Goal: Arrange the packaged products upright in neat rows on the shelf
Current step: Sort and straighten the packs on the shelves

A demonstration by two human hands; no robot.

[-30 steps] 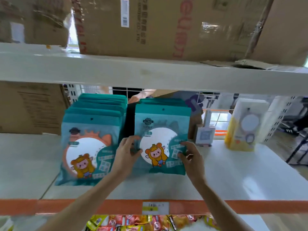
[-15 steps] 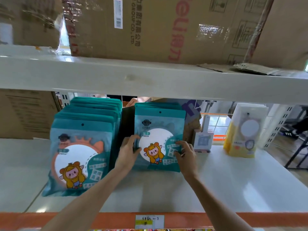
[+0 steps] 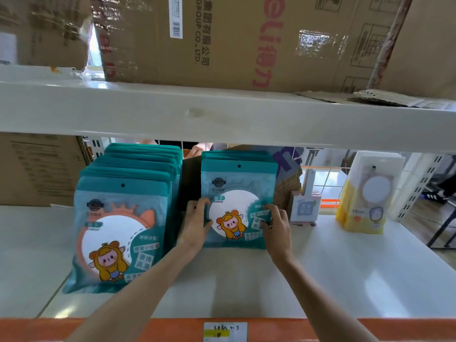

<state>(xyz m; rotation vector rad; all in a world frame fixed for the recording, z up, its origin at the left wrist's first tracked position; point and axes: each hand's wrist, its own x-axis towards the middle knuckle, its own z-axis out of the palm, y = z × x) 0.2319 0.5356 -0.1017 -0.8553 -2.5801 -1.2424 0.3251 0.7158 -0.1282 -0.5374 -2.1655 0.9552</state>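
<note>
Both hands are pushing the front teal packet (image 3: 238, 201) farther back against its row. Left hand (image 3: 196, 224) is curling round its left edge; right hand (image 3: 276, 227) is pinching its right edge. It is standing upright on the white shelf (image 3: 320, 280), beside a second teal row (image 3: 123, 218); cardboard boxes (image 3: 234, 40) are sitting overhead.

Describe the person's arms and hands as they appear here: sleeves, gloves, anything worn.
Both forearms are bare up to the bottom edge of the picture; no sleeve shows. The left hand and right hand wear no gloves. No watch, bracelet or ring is visible on either wrist or on the fingers that show. The arms are slim, reaching in from the lower edge.
</note>
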